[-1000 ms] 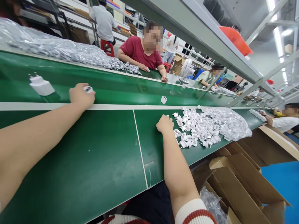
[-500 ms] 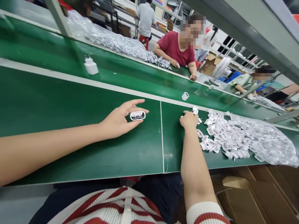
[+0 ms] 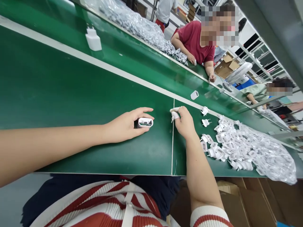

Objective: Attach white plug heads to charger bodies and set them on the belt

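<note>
My left hand (image 3: 129,124) rests on the green bench, thumb and fingers closed around a white charger housing (image 3: 145,122). The housing's oval end faces me, showing circuit parts inside. To its right, my right hand (image 3: 184,121) pinches a small white plug cap (image 3: 174,115), its metal pins pointing down and left; white covers sit on those fingertips. A gap separates the two parts. Beyond my right hand lie loose plug caps (image 3: 205,122) and a large pile of plug caps (image 3: 233,145), partly spilling from a clear plastic bag (image 3: 274,151).
A whole white charger (image 3: 93,39) and a white housing (image 3: 194,95) stand on the belt (image 3: 142,64) past the white strip. Across it, a person in a red shirt (image 3: 196,37) sits by another bagged pile (image 3: 142,26). Cardboard boxes (image 3: 241,201) stand below the bench at right.
My right hand has come left from the loose plug caps, now with a plug cap between its fingers. My left hand still holds the housing. The head view has tilted and shifted.
</note>
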A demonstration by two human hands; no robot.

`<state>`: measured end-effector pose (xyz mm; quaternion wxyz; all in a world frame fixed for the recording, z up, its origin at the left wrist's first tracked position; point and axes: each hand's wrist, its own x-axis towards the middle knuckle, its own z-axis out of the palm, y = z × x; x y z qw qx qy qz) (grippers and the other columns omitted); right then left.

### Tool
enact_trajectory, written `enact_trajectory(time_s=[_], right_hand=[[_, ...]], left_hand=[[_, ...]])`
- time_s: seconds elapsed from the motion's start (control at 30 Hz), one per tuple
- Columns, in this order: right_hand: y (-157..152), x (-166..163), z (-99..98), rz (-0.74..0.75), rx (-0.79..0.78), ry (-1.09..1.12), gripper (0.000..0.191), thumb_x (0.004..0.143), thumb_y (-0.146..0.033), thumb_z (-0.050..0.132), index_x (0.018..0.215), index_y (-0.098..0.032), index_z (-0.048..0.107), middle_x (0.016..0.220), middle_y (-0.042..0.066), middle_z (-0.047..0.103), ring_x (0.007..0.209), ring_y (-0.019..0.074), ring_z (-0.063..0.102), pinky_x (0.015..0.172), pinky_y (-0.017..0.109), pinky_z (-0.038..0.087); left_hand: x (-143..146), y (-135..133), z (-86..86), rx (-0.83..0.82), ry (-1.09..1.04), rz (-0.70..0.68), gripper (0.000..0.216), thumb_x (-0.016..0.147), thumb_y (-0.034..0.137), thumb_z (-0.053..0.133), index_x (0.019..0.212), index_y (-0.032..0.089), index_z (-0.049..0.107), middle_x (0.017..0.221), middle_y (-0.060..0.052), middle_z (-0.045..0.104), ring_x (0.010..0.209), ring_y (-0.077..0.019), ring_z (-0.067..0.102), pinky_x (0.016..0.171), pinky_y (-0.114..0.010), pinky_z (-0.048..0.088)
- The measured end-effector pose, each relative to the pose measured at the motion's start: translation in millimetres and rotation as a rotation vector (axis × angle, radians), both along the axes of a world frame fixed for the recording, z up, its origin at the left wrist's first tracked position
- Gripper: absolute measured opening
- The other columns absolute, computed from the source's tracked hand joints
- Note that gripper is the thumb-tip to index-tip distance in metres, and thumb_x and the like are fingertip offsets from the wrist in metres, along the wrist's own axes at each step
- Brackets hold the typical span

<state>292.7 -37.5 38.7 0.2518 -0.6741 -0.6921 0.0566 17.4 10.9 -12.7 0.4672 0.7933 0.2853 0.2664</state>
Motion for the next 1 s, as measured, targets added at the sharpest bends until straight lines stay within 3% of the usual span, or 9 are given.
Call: enact_trajectory(time_s=[0.13, 0.23, 0.33, 0.4, 0.5, 0.6, 0.73, 0.83, 1.0], right_hand=[[3, -10, -7.3, 0.037, -0.001, 0.528, 0.023, 0.101, -0.039, 0.055, 0.107, -0.022, 0.069, 0.092, 0.003, 0.067, 0.081, 0.0177, 0.068, 0.082, 0.036, 0.058], [2, -22, -9.0, 0.006, -0.135, 0.943, 0.025, 0.097, -0.046, 0.063, 0.108, -0.024, 0.070, 0.077, -0.003, 0.063, 0.065, 0.0122, 0.064, 0.064, 0.026, 0.054], [1, -30, -6.7, -0.067, -0.328, 1.159, 0.023, 0.095, -0.044, 0.070, 0.102, -0.023, 0.074, 0.074, -0.003, 0.064, 0.061, 0.0091, 0.063, 0.051, 0.019, 0.047], [0, -30, -4.9, -0.092, -0.434, 1.245, 0.027, 0.095, -0.047, 0.071, 0.100, -0.021, 0.076, 0.080, 0.000, 0.069, 0.066, 0.0102, 0.068, 0.053, 0.018, 0.053], [-1, -26, -3.4, -0.046, -0.479, 1.300, 0.033, 0.088, -0.049, 0.082, 0.107, -0.022, 0.076, 0.096, 0.002, 0.077, 0.090, 0.0169, 0.078, 0.082, 0.028, 0.067], [-4, -26, -1.2, 0.035, -0.464, 1.286, 0.044, 0.078, -0.047, 0.093, 0.112, -0.026, 0.075, 0.108, 0.001, 0.079, 0.110, 0.0220, 0.078, 0.102, 0.038, 0.065], [-8, -30, 6.0, 0.085, -0.426, 1.248, 0.049, 0.076, -0.059, 0.091, 0.110, -0.027, 0.076, 0.126, 0.001, 0.077, 0.112, 0.0217, 0.078, 0.101, 0.037, 0.066], [-9, -33, 11.4, 0.098, -0.406, 1.193, 0.052, 0.068, -0.050, 0.098, 0.110, -0.028, 0.076, 0.134, 0.001, 0.074, 0.119, 0.0232, 0.076, 0.101, 0.035, 0.065], [-10, -40, 10.5, 0.007, -0.286, 1.152, 0.042, 0.063, -0.047, 0.100, 0.089, -0.025, 0.075, 0.101, -0.002, 0.078, 0.097, 0.0172, 0.077, 0.081, 0.027, 0.066]], left_hand=[[-1, 1, -0.7, 0.061, 0.029, 0.054, 0.053, 0.082, 0.061, 0.076, 0.125, 0.031, 0.071, 0.123, -0.004, 0.077, 0.108, -0.0281, 0.071, 0.096, -0.041, 0.058], [-2, -1, 5.0, 0.060, 0.066, 0.054, 0.038, 0.087, 0.058, 0.071, 0.113, 0.030, 0.077, 0.112, -0.003, 0.078, 0.101, -0.0262, 0.070, 0.092, -0.038, 0.058], [-2, -2, 10.2, 0.048, 0.080, 0.038, 0.035, 0.088, 0.053, 0.072, 0.113, 0.030, 0.078, 0.113, -0.002, 0.078, 0.101, -0.0248, 0.069, 0.091, -0.036, 0.057], [-2, -2, 12.3, 0.066, 0.069, 0.032, 0.033, 0.087, 0.050, 0.072, 0.110, 0.029, 0.078, 0.112, -0.002, 0.078, 0.101, -0.0244, 0.070, 0.092, -0.035, 0.056], [-1, -2, 13.8, 0.094, 0.056, 0.042, 0.027, 0.086, 0.045, 0.070, 0.104, 0.028, 0.079, 0.110, -0.001, 0.079, 0.101, -0.0234, 0.070, 0.093, -0.034, 0.054], [0, -2, 14.2, 0.101, 0.056, 0.045, 0.026, 0.086, 0.045, 0.068, 0.103, 0.028, 0.079, 0.110, 0.000, 0.079, 0.101, -0.0231, 0.071, 0.092, -0.033, 0.054], [-1, -1, 14.2, 0.110, 0.074, 0.032, 0.027, 0.088, 0.047, 0.068, 0.105, 0.028, 0.078, 0.110, 0.000, 0.079, 0.104, -0.0236, 0.070, 0.092, -0.034, 0.054], [-1, -1, 14.9, 0.117, 0.067, 0.035, 0.029, 0.087, 0.048, 0.068, 0.106, 0.028, 0.078, 0.110, 0.000, 0.079, 0.106, -0.0243, 0.069, 0.092, -0.034, 0.054], [1, -1, 15.3, 0.133, 0.078, 0.021, 0.031, 0.085, 0.049, 0.065, 0.104, 0.027, 0.076, 0.113, -0.001, 0.078, 0.112, -0.0269, 0.068, 0.096, -0.036, 0.053]])
